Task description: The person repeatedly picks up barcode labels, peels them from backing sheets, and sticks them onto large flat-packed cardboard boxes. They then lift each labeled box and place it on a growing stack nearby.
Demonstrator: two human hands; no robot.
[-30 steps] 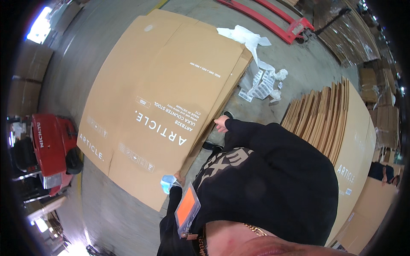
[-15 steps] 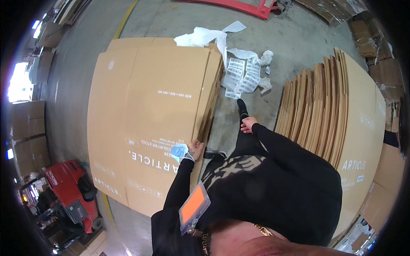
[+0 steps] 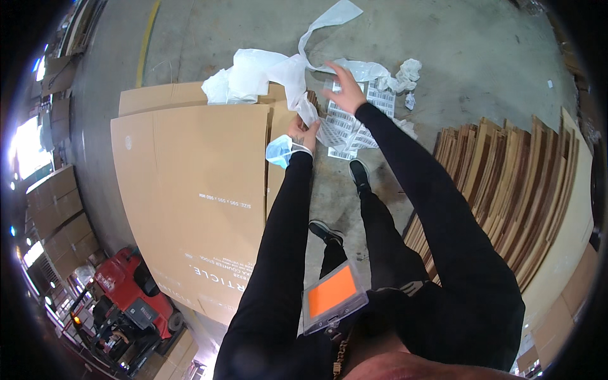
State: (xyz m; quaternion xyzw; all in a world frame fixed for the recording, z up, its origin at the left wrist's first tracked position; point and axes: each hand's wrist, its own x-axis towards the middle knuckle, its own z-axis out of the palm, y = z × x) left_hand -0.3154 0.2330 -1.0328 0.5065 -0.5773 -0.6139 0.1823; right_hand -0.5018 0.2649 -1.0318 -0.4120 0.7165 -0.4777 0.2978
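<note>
My left hand (image 3: pixel 304 134) is closed on the lower end of a white paper strip (image 3: pixel 295 88), beside the near stack's edge. A blue face mask (image 3: pixel 279 151) hangs at that wrist. My right hand (image 3: pixel 347 92) reaches out with fingers apart, over sheets of printed labels (image 3: pixel 380 101) on the floor; it grips nothing that I can see. The strip drapes across the far corner of a stack of flat brown cartons (image 3: pixel 190 158), and its loose tail (image 3: pixel 335 16) trails onto the concrete.
Flattened cartons (image 3: pixel 487 183) stand on edge in a row to my right. Crumpled white paper (image 3: pixel 407 75) lies beyond the label sheets. At the lower left is a red forklift (image 3: pixel 133 291), with stacked boxes (image 3: pixel 60 215) behind it. My feet (image 3: pixel 359 174) are between the stacks.
Both hands have moved forward, away from my body. The left has gone from the carton edge to the white strip; the right has opened above the labels. My view has shifted forward.
</note>
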